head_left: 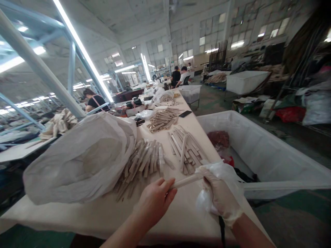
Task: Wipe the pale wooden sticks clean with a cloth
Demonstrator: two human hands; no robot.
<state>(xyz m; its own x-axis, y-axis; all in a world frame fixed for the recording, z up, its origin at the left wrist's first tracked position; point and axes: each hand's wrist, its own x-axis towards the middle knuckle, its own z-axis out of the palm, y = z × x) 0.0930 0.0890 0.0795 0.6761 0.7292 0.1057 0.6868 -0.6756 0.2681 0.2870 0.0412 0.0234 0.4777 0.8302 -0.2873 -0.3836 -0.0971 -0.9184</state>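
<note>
My left hand (155,199) is bare and closed in a pinch on one end of a pale flat strip (186,181) held level above the table's front edge. My right hand (219,198) wears a thin translucent glove and is closed round the strip's other end together with a clear plastic bag (224,174). Just beyond my hands lie two heaps of similar pale strips, one spilling from the big sack (144,160) and one laid out to the right (184,150).
A large grey-white sack (80,158) fills the table's left side. Further up the long white table (103,213) lie a pile of brownish strips (162,120), a dark phone (185,113) and small bags. A white plastic bin (263,151) stands right. Other people sit further back.
</note>
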